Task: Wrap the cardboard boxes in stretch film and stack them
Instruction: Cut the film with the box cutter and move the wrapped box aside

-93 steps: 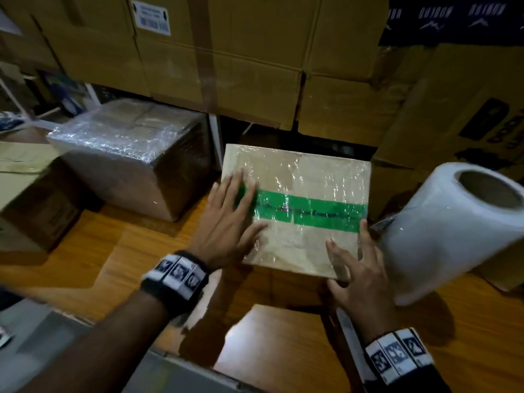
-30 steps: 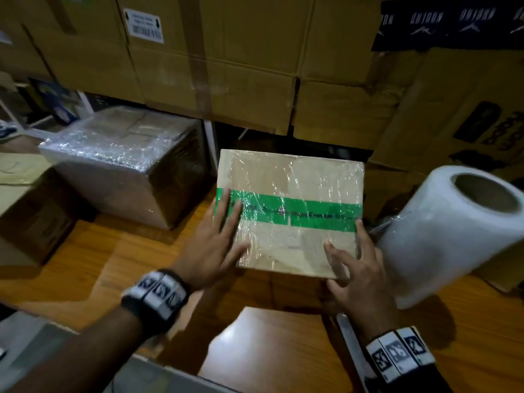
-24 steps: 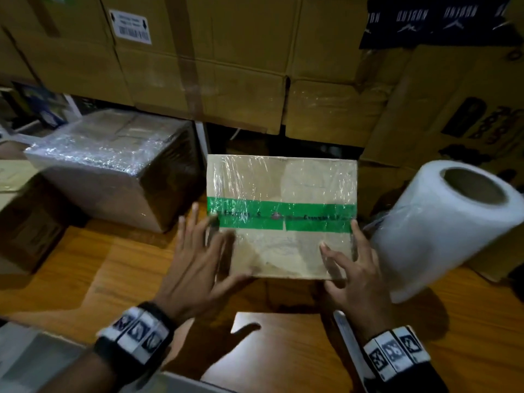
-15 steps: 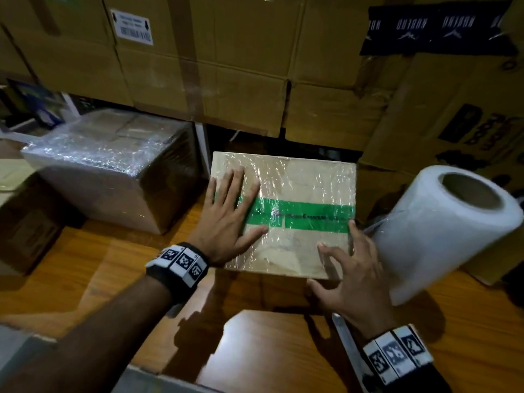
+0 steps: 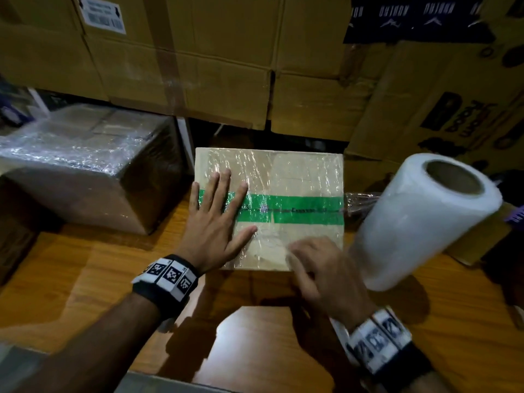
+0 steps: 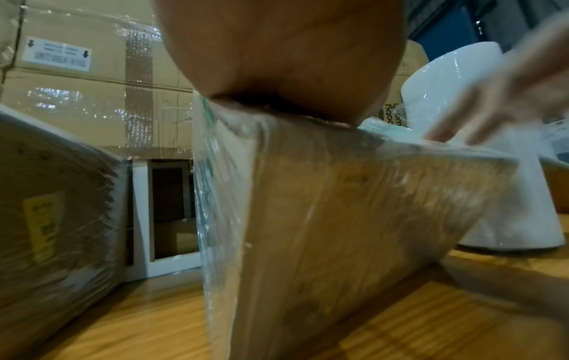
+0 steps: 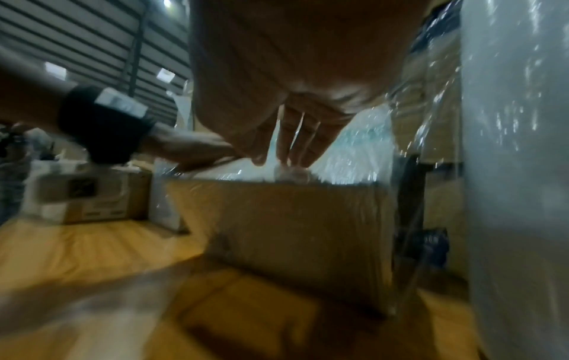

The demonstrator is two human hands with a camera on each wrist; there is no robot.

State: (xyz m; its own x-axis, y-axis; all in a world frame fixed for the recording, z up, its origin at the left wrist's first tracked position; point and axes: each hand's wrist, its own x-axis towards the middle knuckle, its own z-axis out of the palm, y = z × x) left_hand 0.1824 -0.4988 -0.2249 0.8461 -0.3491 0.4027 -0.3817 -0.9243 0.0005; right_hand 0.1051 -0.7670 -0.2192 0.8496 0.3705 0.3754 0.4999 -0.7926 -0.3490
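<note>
A cardboard box with a green tape band sits on the wooden table, its top and sides covered in stretch film. My left hand lies flat on the left part of its top, fingers spread and straight. My right hand, blurred by motion, rests with straight fingers on the near right edge of the top. The stretch film roll stands upright just right of the box, and a twisted strand of film runs from it to the box. The roll fills the right side of the right wrist view.
A larger film-wrapped box stands on the table to the left. Stacked big cartons form a wall behind. More cartons lean at the back right. A dark box sits at the far left edge.
My left hand stays flat on the box's left top. My right hand has slid left along the near edge, away from the roll side.
</note>
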